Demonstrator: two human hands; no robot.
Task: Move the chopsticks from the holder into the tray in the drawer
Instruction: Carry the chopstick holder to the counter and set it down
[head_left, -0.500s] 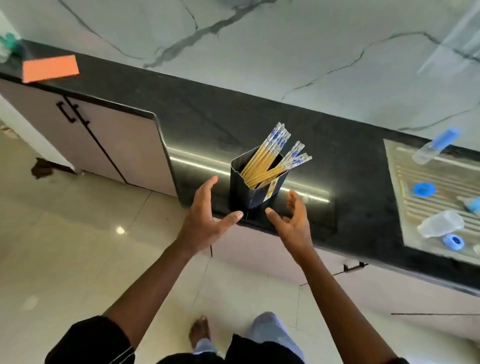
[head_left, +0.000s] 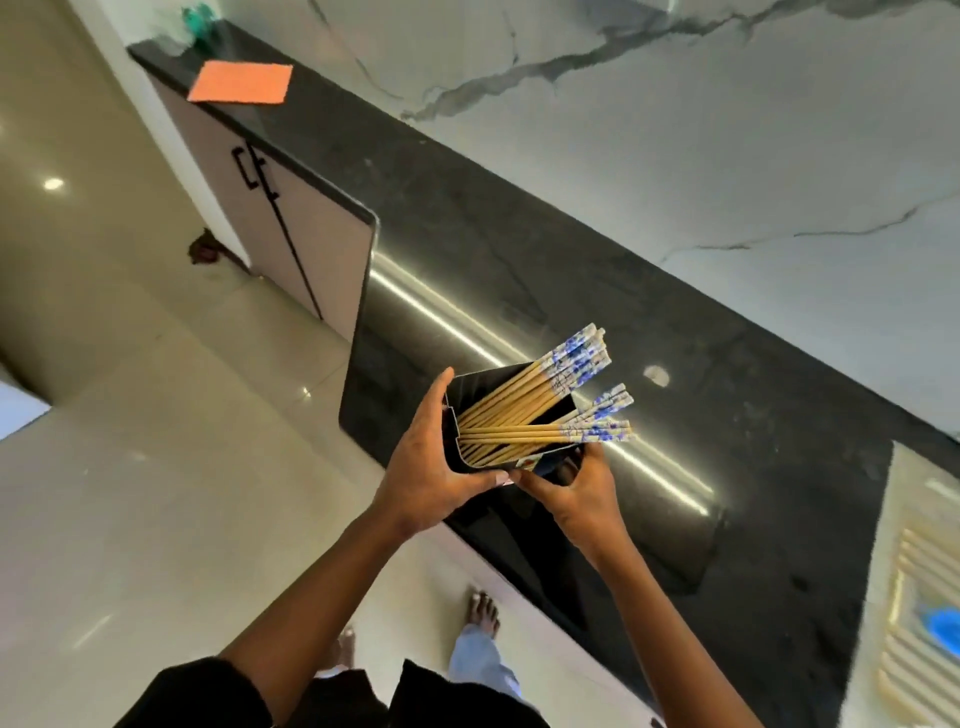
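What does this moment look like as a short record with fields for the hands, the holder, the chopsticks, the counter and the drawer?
left hand: grips the near left side of the holder
right hand: grips the holder's near right corner
holder: black, held in both hands, tilted towards the person
chopsticks: all in the holder, wooden with blue and white ends fanning out to the right
counter: black and glossy, with an orange cloth at its far left end
drawer and tray: none in view
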